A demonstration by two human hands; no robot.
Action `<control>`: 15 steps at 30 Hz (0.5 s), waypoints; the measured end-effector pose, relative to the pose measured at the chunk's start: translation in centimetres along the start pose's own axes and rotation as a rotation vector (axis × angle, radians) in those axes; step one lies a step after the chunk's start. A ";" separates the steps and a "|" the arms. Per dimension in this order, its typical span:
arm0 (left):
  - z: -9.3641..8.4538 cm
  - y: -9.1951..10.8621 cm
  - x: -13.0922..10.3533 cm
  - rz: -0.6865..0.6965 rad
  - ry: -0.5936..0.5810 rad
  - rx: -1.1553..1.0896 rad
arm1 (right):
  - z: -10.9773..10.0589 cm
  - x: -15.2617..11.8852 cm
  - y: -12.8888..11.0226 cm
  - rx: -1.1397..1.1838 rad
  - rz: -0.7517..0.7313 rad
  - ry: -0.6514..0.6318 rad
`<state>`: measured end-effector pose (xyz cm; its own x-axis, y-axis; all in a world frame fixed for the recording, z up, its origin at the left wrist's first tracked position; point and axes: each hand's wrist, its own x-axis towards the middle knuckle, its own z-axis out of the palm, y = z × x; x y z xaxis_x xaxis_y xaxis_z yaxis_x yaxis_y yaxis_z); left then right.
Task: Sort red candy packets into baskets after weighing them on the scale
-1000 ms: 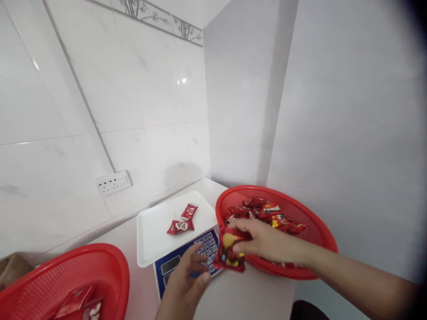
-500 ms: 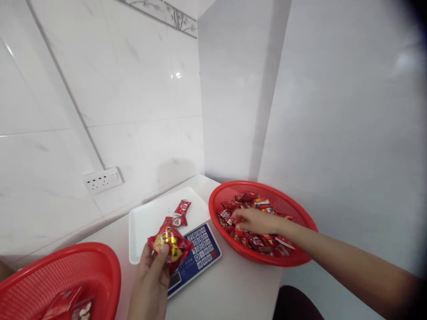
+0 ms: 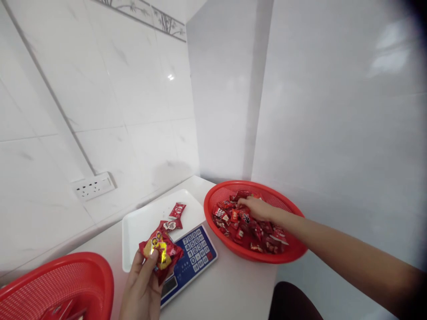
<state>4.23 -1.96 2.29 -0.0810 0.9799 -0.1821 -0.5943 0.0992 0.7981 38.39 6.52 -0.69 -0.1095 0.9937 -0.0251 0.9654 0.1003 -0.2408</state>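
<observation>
Red-and-yellow wrapped snack packets [image 3: 162,253] are gripped between the thumb and fingers of my left hand [image 3: 143,278], over the scale's corner. How many are in this hand is unclear. My right hand [image 3: 256,208] reaches into the right red plastic basket [image 3: 213,195], fingers curled down among small red wrapped snacks [image 3: 245,218]. Its fingertips are partly hidden, and what they pinch cannot be made out. Beneath my left hand stands a scale with a white tray [image 3: 133,222] and a blue keypad panel [image 3: 195,251]. Two red packets [image 3: 178,210] lie on the tray.
Another red basket [image 3: 103,275] stands at the lower left with red packages inside, cut off by the frame. The white table [image 3: 230,284] meets a tiled wall with a socket strip [image 3: 93,186] behind it and a grey wall on the right. A dark knee shows below.
My right hand has moved deeper toward the back of the right basket, its fingers curling. My left hand still holds the packets, now turned slightly. The view has shifted a little right.
</observation>
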 end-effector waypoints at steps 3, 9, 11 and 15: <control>0.1 0.1 0.1 -0.009 0.018 -0.010 | -1.5 0.3 1.0 0.017 0.051 0.022; -0.2 -0.3 0.3 -0.027 0.002 -0.017 | -0.3 -0.1 -0.4 0.124 -0.087 -0.300; -0.3 -0.3 0.4 -0.022 -0.008 -0.014 | 1.2 0.1 -1.3 0.101 -0.092 -0.317; -0.5 -0.3 0.5 -0.009 -0.025 -0.012 | 3.7 0.4 -2.7 0.043 -0.035 -0.277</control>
<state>3.96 -1.54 1.67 -0.0554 0.9831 -0.1745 -0.6042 0.1062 0.7897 34.91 6.48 -3.60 -0.2092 0.9373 -0.2788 0.9496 0.1266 -0.2867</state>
